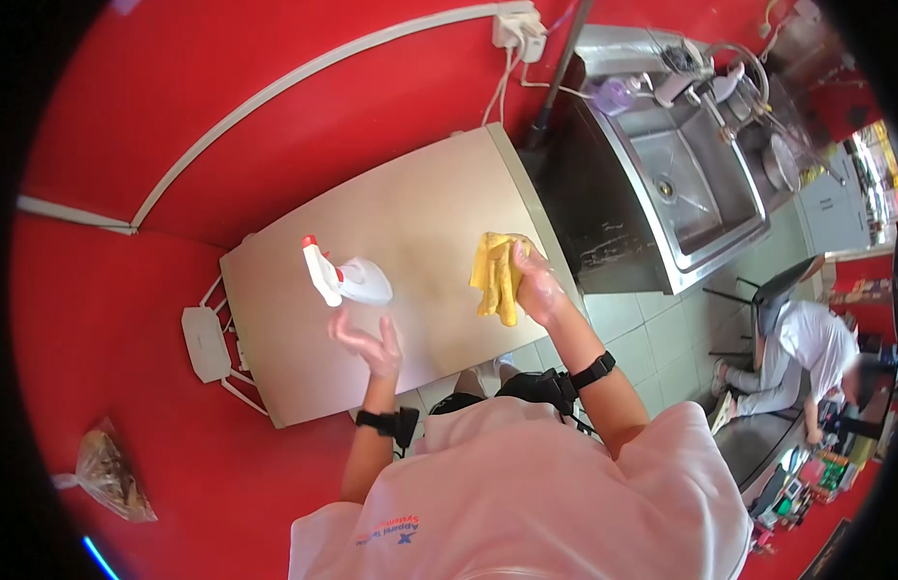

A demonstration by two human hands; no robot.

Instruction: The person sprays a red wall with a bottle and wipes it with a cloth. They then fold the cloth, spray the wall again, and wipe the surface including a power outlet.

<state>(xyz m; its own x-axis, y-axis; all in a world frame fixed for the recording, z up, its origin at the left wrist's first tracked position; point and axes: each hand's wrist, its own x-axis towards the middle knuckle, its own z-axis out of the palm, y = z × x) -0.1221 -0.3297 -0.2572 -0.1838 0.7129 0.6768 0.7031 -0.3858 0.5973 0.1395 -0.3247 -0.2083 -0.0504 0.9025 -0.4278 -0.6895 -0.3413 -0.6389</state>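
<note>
A white spray bottle (367, 280) with a red-and-white trigger head stands on the beige table (420, 203). Just on the near side of it is my left hand (368, 343), fingers apart and nothing in them, with the fingertips close below the nozzle. My right hand (538, 285) grips a yellow cloth (499, 275), which hangs in folds over the right part of the tabletop.
Right of the table stands a steel sink (676, 184), with a purple soap bottle (615, 95) on its edge. A white router (207, 343) is beside the table's left end. Far right, a person (807, 348) in a white shirt sits at a cluttered counter.
</note>
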